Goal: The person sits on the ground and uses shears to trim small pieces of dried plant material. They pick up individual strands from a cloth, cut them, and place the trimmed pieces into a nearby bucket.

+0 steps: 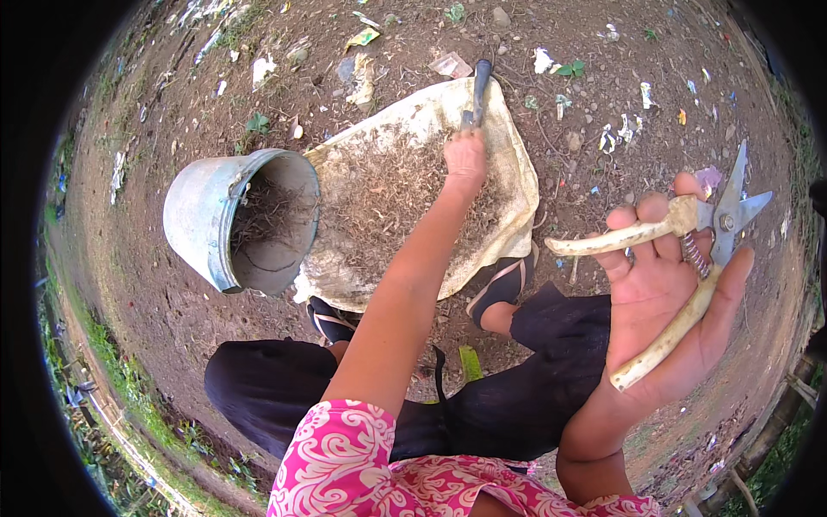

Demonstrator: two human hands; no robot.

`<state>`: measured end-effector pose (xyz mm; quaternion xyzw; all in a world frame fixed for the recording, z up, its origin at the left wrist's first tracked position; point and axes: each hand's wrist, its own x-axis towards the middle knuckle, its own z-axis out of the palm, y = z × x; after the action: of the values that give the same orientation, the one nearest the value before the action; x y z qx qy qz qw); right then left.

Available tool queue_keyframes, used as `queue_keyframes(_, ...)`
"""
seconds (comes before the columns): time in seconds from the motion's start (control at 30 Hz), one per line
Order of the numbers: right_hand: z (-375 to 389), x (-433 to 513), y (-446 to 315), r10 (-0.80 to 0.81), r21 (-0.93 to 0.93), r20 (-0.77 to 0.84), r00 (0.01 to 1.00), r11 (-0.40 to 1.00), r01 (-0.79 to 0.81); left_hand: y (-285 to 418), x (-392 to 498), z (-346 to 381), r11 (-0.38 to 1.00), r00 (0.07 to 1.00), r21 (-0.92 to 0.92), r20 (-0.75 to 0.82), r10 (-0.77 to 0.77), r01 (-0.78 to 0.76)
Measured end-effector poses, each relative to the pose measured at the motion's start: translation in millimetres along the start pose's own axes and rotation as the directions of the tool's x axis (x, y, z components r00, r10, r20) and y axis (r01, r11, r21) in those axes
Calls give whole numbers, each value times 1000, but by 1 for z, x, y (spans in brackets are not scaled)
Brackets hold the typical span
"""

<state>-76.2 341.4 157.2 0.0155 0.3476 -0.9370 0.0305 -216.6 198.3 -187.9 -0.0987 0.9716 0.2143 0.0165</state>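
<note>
In my right hand, pruning shears with worn cream handles rest across the upturned palm. Their handles are spread by a coil spring and the blades stand apart, pointing up and right. My left hand reaches over a pale woven sack laid on the ground. Its curled fingers are at the near end of a dark-handled tool on the sack's far edge; the end in the fingers is hidden. Dry, shredded plant matter is spread over the sack.
A pale plastic bucket lies on its side left of the sack, mouth facing it, with dry plant matter inside. My sandalled feet are at the sack's near edge. Litter scraps and stones dot the bare soil.
</note>
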Motion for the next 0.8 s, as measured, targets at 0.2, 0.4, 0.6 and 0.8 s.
queue_keyframes(0.2,0,-1,-2,71,70,128,989,994,-80,-12,-14,-61,539,903,-748,193,-383,388)
queue_keyframes(0.4,-5,0,1,66,37,107,992,997,-70,61,-64,-54,309,967,-917,255,-24,250)
queue_keyframes(0.6,-7,2,-1,70,-38,120,990,997,-66,109,-125,28,928,934,-284,193,300,-240)
queue_keyframes(0.8,-7,1,1,101,-42,161,982,995,-95,50,-168,72,992,911,-127,412,29,26)
